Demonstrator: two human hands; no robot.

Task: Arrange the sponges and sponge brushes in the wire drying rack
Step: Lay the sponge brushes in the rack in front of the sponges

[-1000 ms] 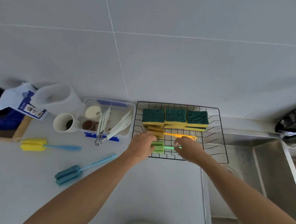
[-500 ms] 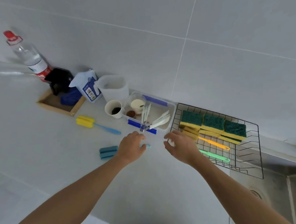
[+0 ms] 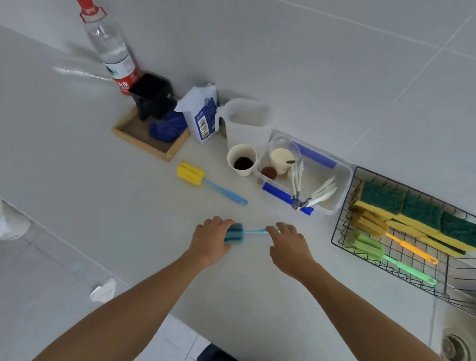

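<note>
My left hand (image 3: 211,244) grips the sponge head of a blue sponge brush (image 3: 235,233) on the white counter. My right hand (image 3: 288,245) holds the far end of its thin blue handle. A yellow sponge brush (image 3: 191,174) with a blue handle lies further back on the counter. At the right, the black wire drying rack (image 3: 341,230) holds three green-and-yellow sponges (image 3: 419,212), a yellow-headed brush with an orange handle (image 3: 413,249) and a green sponge brush (image 3: 365,244).
A clear plastic box (image 3: 340,199) with white utensils and small cups stands beside the rack. Behind are a paper cup (image 3: 242,159), a white jug (image 3: 249,121), a wooden tray (image 3: 135,138) and a water bottle (image 3: 111,49). The sink (image 3: 460,334) lies at the lower right.
Both hands left the rack and moved left to the blue sponge brush; my left hand now grips its head and my right hand its handle. The view swung left.
</note>
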